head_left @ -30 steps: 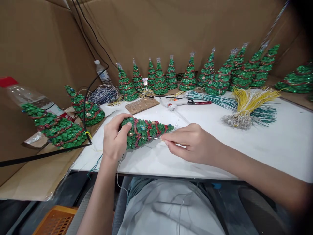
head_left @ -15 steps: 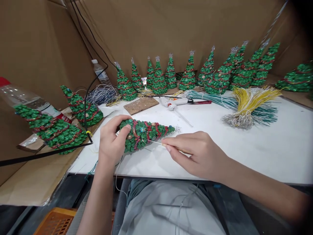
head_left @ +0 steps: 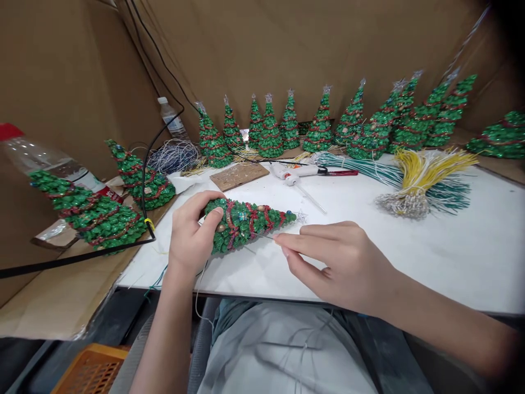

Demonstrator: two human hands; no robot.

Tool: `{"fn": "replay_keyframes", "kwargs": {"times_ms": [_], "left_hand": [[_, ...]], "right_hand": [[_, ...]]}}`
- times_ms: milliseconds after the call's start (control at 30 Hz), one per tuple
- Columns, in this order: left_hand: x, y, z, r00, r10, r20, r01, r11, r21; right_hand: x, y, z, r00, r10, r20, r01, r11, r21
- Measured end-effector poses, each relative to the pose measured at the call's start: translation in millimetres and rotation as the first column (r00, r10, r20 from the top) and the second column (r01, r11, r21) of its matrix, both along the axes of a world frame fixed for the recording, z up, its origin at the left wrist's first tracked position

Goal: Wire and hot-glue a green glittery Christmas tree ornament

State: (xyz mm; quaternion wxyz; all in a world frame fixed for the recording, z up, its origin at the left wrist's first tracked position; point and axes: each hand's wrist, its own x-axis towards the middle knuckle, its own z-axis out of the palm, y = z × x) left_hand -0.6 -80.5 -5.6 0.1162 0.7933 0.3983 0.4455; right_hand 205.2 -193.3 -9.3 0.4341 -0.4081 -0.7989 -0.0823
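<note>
Orange plastic basket [head_left: 92, 369], one, below the front left corner of the white desk [head_left: 430, 262]. Grey cloth lap [head_left: 287, 350], at the front edge.

Left hand [head_left: 192, 230]: wrapped around the base end of a decorated tree [head_left: 246, 224], thumb on top. Tree: green with red garland, on its side near the front edge, clear star pointing right.

Right hand [head_left: 334, 257]: fingertips pinching a thin rod [head_left: 267, 237], its other end at the tree's near side; contact too small to confirm.

Changed within the last second: right hand slightly nearer the front edge, rod more slanted and showing less length. Unchanged: left hand's hold and the tree's lie. Work appears to remain on that same side of the tree.

Desk middle, beyond the hands: wooden board [head_left: 239, 177], white glue gun [head_left: 285, 173], red-handled tool [head_left: 344, 173].

Toward the far right corner: yellow wires [head_left: 414, 169] over green wires [head_left: 365, 171].

Far edge: row of trees [head_left: 268, 131], before a cardboard wall [head_left: 246, 49].
</note>
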Motion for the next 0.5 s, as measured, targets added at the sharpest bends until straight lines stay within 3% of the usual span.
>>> {"fn": "replay_keyframes", "kwargs": {"times_ms": [500], "left_hand": [[0.0, -1.9, 1.3, 1.0, -0.005, -0.017, 0.005, 1.0, 0.019]], "right_hand": [[-7.4, -1.4, 1.4, 0.998, -0.039, 0.058, 0.039, 0.999, 0.009]]}}
